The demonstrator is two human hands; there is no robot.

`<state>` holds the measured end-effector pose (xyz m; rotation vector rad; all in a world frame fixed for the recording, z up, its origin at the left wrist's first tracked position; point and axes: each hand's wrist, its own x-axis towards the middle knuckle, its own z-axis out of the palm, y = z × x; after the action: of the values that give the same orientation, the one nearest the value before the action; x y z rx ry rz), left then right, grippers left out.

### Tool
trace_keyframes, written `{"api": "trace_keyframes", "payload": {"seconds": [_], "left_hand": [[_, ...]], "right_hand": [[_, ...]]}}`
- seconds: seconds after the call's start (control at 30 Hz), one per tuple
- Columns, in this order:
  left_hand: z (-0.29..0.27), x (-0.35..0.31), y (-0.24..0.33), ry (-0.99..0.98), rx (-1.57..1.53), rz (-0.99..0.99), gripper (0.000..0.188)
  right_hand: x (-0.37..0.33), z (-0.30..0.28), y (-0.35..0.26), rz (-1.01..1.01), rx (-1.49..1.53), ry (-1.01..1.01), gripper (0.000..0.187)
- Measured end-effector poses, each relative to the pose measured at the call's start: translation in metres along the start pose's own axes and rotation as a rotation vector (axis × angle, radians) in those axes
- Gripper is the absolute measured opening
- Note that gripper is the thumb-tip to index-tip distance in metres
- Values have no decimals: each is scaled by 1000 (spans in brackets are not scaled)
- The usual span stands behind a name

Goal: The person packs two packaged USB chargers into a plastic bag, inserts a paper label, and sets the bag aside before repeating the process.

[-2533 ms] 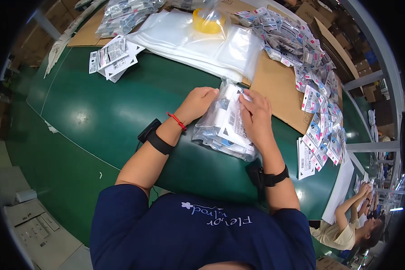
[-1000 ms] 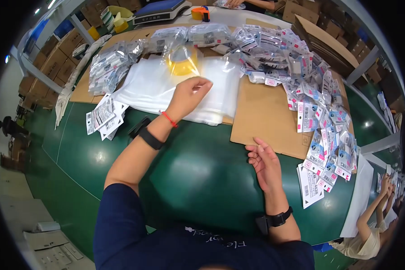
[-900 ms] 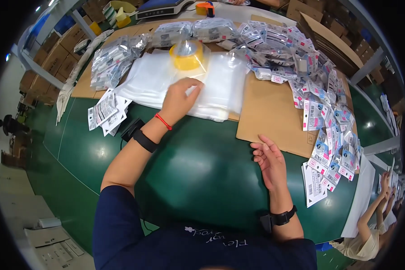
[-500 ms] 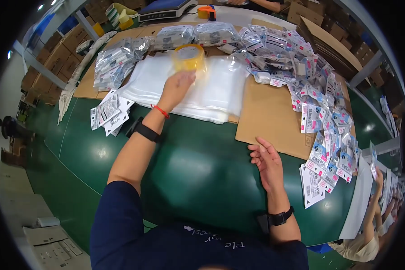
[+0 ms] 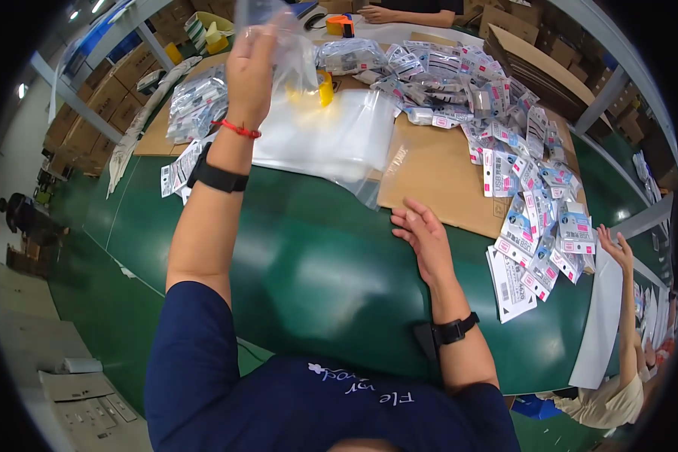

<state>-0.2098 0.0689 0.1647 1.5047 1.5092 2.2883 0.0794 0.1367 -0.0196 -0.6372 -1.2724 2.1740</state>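
Note:
My left hand (image 5: 250, 79) is raised over the far side of the table, its fingers closed on a clear plastic bag (image 5: 300, 64) that hangs loose and is blurred by motion. Below it lies a stack of clear plastic bags (image 5: 331, 147), with a yellow roll of tape (image 5: 325, 89) on its far part. My right hand (image 5: 426, 239) hovers over the green table (image 5: 316, 264), near the front edge of a cardboard sheet (image 5: 437, 181). It holds nothing, and its fingers are apart and slightly bent.
Many small packaged items (image 5: 497, 166) are heaped along the far and right sides. Printed cards (image 5: 511, 290) lie at the right, others (image 5: 175, 173) at the left. Filled clear bags (image 5: 197, 105) stand far left. Another person's hand (image 5: 616, 247) reaches in from the right; a forearm (image 5: 399, 15) rests beyond the table.
My left hand has moved up and away from the tape roll, lifting a clear bag. My right hand has shifted slightly left. The person at the right held a packet; that hand is now empty.

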Motion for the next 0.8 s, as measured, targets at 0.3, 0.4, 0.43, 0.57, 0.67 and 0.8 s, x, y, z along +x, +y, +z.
{"api": "trace_keyframes", "payload": {"seconds": [0.3, 0.4, 0.43, 0.57, 0.67, 0.8], "left_hand": [[80, -179, 60, -1089, 504, -253, 30], [81, -221, 43, -1184, 503, -209, 44], [80, -231, 36, -1174, 448, -18, 43], [69, -216, 22, -1049, 120, -327, 40], [40, -181, -7, -676, 224, -403, 35], [-6, -131, -71, -506, 989, 85, 43]], "right_hand": [[-11, -31, -36, -159, 311, 235, 47], [-32, -38, -57, -232, 51, 178, 50], [-43, -41, -59, -277, -209, 120, 51], [-69, -49, -63, -318, -793, 41, 54], [-54, -32, -78, -398, -1009, -6, 55], [14, 15, -96, -679, -1180, -129, 54]]}}
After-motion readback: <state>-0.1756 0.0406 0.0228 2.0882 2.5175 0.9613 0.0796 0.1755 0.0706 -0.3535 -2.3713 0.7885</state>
